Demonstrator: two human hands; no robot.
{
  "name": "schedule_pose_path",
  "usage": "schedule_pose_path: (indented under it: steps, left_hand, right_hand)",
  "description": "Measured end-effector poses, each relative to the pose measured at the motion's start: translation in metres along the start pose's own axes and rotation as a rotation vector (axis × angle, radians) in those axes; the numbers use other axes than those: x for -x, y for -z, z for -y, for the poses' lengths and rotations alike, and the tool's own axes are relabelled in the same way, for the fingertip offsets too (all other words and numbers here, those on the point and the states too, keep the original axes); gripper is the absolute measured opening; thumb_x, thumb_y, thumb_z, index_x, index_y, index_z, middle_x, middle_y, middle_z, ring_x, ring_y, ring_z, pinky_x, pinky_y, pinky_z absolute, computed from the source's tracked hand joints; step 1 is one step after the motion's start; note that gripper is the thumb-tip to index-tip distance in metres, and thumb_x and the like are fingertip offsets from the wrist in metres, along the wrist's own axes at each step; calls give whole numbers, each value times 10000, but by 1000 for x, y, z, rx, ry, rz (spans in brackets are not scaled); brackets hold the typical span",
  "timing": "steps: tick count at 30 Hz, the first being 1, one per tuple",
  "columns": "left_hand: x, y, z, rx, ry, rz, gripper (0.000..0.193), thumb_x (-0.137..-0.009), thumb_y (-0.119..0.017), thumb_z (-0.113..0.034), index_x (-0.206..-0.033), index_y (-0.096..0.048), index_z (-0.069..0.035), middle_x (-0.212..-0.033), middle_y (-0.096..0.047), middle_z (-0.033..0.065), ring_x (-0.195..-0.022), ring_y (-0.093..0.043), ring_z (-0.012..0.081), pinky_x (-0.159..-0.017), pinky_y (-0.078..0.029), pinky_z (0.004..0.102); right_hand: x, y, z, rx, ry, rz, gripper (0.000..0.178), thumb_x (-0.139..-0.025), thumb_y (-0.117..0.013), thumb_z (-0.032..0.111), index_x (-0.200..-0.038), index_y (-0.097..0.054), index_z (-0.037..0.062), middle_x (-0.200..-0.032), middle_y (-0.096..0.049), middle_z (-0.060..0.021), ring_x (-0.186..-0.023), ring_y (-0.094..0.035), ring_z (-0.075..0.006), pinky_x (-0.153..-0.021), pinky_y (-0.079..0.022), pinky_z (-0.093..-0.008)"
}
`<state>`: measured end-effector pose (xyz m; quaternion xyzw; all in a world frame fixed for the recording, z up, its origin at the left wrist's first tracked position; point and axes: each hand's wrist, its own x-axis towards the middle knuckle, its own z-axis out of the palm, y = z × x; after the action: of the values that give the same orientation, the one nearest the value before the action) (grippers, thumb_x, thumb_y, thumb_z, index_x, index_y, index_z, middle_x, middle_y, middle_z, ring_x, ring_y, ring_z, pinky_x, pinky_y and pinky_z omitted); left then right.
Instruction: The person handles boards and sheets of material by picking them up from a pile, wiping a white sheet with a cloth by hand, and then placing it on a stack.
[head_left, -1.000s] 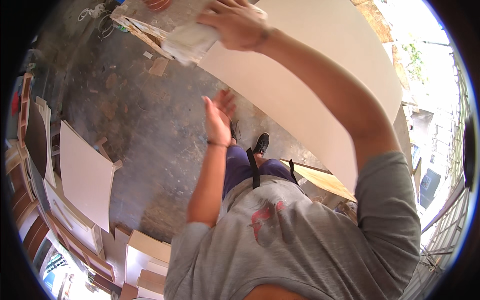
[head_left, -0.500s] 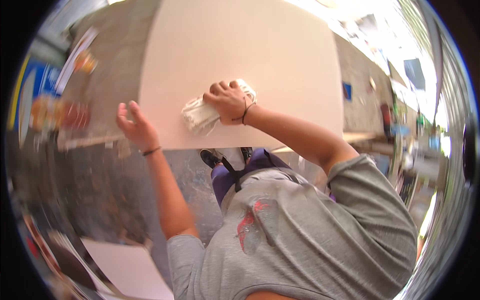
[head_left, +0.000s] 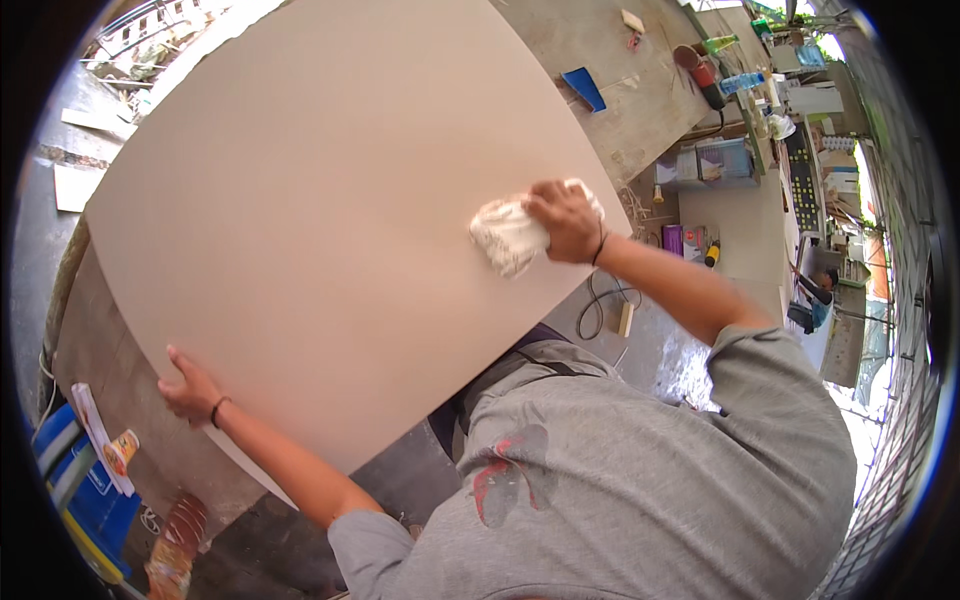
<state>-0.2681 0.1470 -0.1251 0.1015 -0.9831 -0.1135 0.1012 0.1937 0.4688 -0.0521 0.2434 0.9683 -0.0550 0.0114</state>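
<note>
Over near the right corner of the board [head_left: 330, 200], just in from its near edge, there's the cloth [head_left: 503, 236], bunched up under the right hand [head_left: 566, 220], fingers curled down over it and holding it against the pale face. Way across at the left edge, the left hand [head_left: 192, 388] is empty, thumb standing wide of the fingers; whether those fingertips touch the board or only hover by it, I can't tell.

So how far along are we? Looks like the middle of the job to me: cloth in hand and on the board. But no line parts a rubbed stretch from an unrubbed one, so how much is done and how much is left, the view won't say.

And what a surface: broad, plain, evenly pale, smooth by the look of it, no mark I can make out, its edges bowed by the lens. It rests on a worn, brownish table [head_left: 645, 130] that shows to either side. Out right, a blue piece [head_left: 583, 89], then a red tool [head_left: 703, 78] with a clear bottle [head_left: 742, 83] beside it. Down left, an orange-and-white cup [head_left: 121, 452]. Dark floor [head_left: 385, 490] below, a loop of black cable [head_left: 583, 318], mesh [head_left: 895, 490] along the right rim, and far off, small, another person [head_left: 818, 298].
</note>
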Motion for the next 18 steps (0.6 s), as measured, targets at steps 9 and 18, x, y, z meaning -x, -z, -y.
schedule_pose_path:
  steps: [9,18]
  left_hand:
    - [-1,-2,-19,28,-46,12,937,-659,-463,-789,-1255,-488,-66,-1263,-473,203,-1181,-432,368,-951,-264,629]
    - [-10,-1,-6,-71,15,65,957,-641,-479,-795,-1242,-504,-50,-1246,-498,201,-1118,-498,357,-936,-349,539]
  right_hand:
    - [-186,1,-139,63,-100,-54,520,-561,-645,139,-1056,-487,112,-1040,-523,-125,-1003,-502,-338,-833,-412,-453]
    - [56,17,-55,-111,-35,200,561,-478,-687,122,-1017,-531,113,-1064,-488,-128,-1022,-487,-279,-784,-367,-402]
